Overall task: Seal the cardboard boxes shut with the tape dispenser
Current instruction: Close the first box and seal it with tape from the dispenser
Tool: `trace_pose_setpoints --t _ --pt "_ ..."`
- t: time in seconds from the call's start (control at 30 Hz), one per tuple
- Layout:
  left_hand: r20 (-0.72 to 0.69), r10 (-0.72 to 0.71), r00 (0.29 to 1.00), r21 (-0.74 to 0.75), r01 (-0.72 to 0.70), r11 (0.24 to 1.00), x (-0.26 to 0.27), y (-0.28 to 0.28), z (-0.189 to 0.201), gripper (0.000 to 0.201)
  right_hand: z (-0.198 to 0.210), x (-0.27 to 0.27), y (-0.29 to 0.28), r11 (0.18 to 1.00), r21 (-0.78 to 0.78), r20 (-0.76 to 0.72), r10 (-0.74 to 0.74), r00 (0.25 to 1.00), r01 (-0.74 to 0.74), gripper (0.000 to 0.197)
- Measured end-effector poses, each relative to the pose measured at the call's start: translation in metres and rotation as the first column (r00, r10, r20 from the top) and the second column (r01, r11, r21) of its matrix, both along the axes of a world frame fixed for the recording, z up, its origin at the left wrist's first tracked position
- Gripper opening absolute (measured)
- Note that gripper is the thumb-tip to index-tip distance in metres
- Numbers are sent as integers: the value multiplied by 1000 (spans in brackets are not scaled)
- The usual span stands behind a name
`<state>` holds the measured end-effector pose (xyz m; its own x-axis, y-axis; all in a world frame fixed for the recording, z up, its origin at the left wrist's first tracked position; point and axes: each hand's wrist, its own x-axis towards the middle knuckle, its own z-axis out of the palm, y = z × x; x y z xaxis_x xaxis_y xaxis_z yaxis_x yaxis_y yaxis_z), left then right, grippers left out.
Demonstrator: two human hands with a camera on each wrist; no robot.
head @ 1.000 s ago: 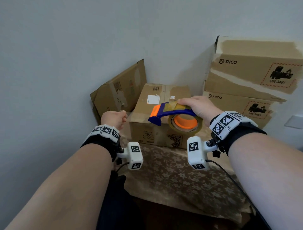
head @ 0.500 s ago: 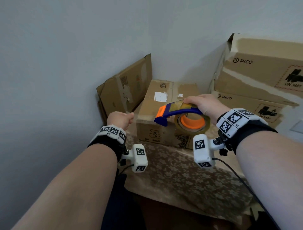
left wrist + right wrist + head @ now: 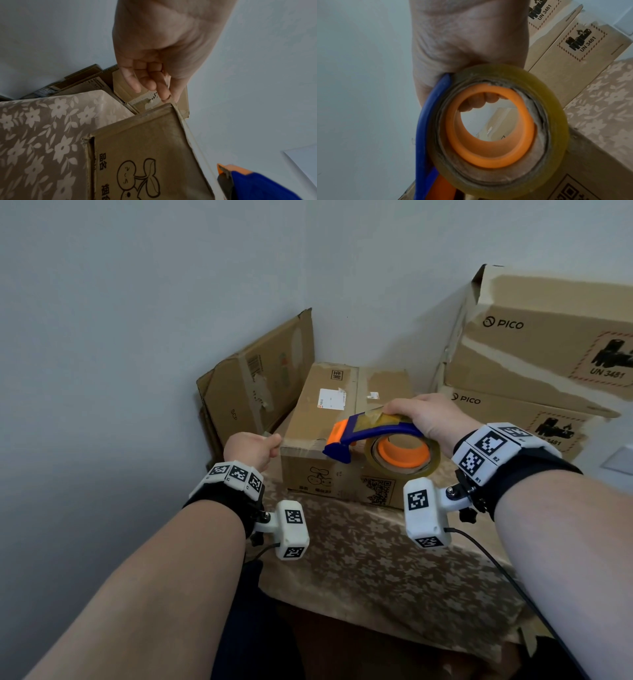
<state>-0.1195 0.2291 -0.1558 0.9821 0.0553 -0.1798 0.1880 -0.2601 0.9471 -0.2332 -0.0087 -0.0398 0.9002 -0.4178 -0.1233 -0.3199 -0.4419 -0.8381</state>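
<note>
Presently the right hand (image 3: 424,416) is grasping the tape dispenser (image 3: 376,440) over the near edge of the cardboard box (image 3: 342,419) on the counter (image 3: 376,570), likely lining up the seam; the left hand (image 3: 251,448), loosely curled and holding nothing, is hovering by the box's left corner.

"PICO" and "UN 3481" on stacked cardboard boxes (image 3: 534,344)

We cannot tell if the left hand (image 3: 251,451) touches the cardboard box (image 3: 329,419). The tape dispenser (image 3: 373,440) hides part of the box front. The top PICO box (image 3: 548,337) is cut by the right edge.
</note>
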Motion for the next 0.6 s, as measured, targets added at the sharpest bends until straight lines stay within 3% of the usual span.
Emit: trace_pose_setpoints --t 0.3,0.6 --pt "20 14 1000 21 -15 1000 2 0 -3 36 0 -1 2 1000 -16 -5 -7 1000 7 33" --pt "21 1 1000 65 -3 998 -5 0 -4 32 -1 2 5 994 -106 -22 22 1000 -24 46"
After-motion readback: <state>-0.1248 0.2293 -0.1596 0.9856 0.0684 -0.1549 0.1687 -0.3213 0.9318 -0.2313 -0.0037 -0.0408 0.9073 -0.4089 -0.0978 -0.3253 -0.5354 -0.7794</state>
